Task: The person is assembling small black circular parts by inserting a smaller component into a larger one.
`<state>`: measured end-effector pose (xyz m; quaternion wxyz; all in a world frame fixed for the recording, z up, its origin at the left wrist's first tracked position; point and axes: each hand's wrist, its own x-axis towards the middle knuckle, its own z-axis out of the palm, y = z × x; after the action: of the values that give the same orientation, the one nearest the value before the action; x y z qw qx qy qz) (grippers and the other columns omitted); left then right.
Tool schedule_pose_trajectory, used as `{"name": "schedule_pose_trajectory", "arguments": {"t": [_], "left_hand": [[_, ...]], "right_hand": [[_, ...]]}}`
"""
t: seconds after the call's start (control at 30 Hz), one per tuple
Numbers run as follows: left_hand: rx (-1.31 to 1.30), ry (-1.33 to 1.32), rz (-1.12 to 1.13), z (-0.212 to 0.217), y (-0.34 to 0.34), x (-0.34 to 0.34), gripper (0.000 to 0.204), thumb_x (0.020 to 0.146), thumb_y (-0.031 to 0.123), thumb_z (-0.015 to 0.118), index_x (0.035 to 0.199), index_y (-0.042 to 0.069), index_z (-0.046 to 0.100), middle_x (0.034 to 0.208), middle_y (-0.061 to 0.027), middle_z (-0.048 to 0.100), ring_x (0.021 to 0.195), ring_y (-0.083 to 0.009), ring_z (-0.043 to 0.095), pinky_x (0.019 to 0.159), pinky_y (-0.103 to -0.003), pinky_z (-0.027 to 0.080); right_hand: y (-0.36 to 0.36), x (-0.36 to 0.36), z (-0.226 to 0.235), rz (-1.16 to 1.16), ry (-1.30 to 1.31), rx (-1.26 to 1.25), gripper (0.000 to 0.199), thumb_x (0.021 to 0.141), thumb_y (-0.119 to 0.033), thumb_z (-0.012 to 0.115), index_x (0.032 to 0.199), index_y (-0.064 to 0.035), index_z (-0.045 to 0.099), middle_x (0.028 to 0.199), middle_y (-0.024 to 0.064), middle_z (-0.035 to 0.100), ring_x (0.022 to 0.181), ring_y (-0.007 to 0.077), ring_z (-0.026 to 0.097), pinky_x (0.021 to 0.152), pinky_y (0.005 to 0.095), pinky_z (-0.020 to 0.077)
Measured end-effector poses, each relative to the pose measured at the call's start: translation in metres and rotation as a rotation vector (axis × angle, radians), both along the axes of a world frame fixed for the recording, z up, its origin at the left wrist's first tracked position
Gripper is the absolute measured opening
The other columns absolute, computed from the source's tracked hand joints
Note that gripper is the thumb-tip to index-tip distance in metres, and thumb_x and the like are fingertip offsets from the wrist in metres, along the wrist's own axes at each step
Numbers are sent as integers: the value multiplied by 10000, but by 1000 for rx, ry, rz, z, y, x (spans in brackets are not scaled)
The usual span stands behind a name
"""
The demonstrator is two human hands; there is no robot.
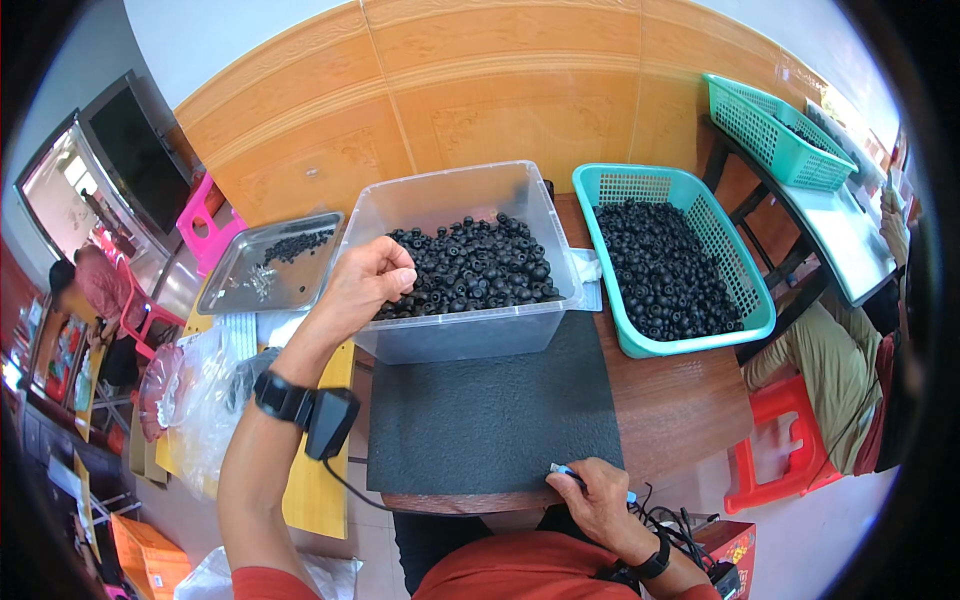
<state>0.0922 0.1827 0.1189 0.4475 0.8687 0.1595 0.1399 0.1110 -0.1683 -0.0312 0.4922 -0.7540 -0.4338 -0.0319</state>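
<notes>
My left hand (368, 282) is over the left front rim of a clear plastic bin (455, 335), its thumb and fingers pinched together. Whatever the pinch holds, if anything, cannot be made out. Inside the bin lies a heap of small black ring-shaped parts (480, 265). At the front edge of the table, my right hand (600, 500) is closed round a small blue-and-white tool (565, 470), whose tip points left over a black mat (490, 420). Most of the tool is hidden by the fingers.
A turquoise basket (765, 320) of similar black parts stands right of the bin. Left of it are a metal tray (225, 275) with small pieces and clear plastic bags (205, 400). People sit at both sides, one near a red stool (790, 440). Cables (680, 530) lie by my right wrist.
</notes>
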Motion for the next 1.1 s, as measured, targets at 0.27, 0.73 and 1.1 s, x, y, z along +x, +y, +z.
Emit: {"name": "schedule_pose_trajectory", "arguments": {"t": [0.27,0.73,1.1], "left_hand": [[-626,-250,-185,-19,-99,-50,228,865,107,677,1061,6,617,904,-47,650,812,-104,616,738,-231,500],[-1037,-291,-254,-76,-162,-74,306,835,101,714,1069,-48,586,940,-118,647,824,-144,635,727,-252,534],[-990,-287,-274,-83,-167,-77,279,838,84,708,1057,-58,611,983,-92,640,901,-145,622,814,-260,514]], "right_hand": [[10,3,22,-14,-95,88,215,768,-134,761,803,-14,585,625,120,545,508,277,532,456,362,403],[33,7,71,70,-174,233,258,746,-172,769,856,-4,607,688,78,547,558,235,525,498,330,406],[32,6,63,62,-222,210,294,764,-241,753,844,-1,605,669,85,518,556,234,516,481,337,398]]}}
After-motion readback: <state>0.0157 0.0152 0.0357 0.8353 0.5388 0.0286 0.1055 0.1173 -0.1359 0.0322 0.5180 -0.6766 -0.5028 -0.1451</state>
